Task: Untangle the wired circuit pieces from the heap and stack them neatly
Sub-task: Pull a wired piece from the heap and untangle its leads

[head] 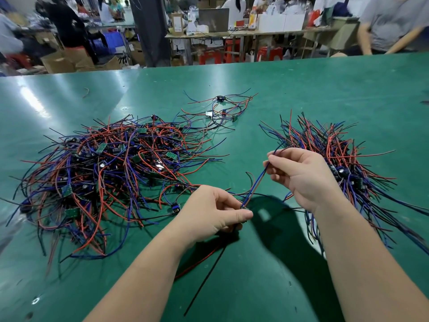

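Head view: green table (267,287) nearest, both forearms reaching in from the bottom edge. A black lead and a red lead (204,276) trail down toward the camera from under the left hand (216,212). Left hand fingers curled, thumb and forefinger pinching the board end of one wired piece (254,185); the board itself is mostly hidden by the fingers. The piece's blue and red pair runs up and right from that pinch to the right hand (299,175), which grips the upper end between thumb and curled fingers. The piece hangs between the two hands, lifted off the table.

Right hand sits over the near-left edge of the stack (343,159), wires fanned out, on the right. Tangled heap (104,173) of red, blue and black wires with small green boards lies left of the left hand, just beside it. Farther back, between heap and stack, a small loose cluster (222,110) of a few pieces. One wire scrap (86,92) far left. Beyond the table: a cluttered workbench (232,33), people blurred
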